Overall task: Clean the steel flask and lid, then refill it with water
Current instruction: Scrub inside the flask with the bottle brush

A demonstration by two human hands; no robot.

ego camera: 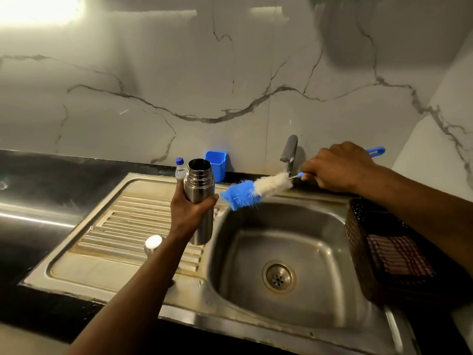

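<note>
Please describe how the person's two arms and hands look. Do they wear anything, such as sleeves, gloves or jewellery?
The left hand and right hand are bare, without gloves. Both forearms are uncovered as far as the frame shows; no sleeve, watch, ring or bracelet is visible.

Left hand [190, 213] grips the open steel flask [199, 190]; right hand [337, 167] holds a bottle brush [256, 189] beside it.

Pretty clearly a home kitchen. There's a steel sink [286, 254] with a ribbed draining board [138, 226] set into a dark worktop [38, 190], and a tap [289, 152] sticks up at the back edge. The wall [204, 73] behind is white marble-look tile with grey veins. A blue holder [216, 162] sits against the wall beside a small water bottle [180, 169], and a dark basket [363, 242] with a checked cloth [399, 254] stands right of the basin.
</note>
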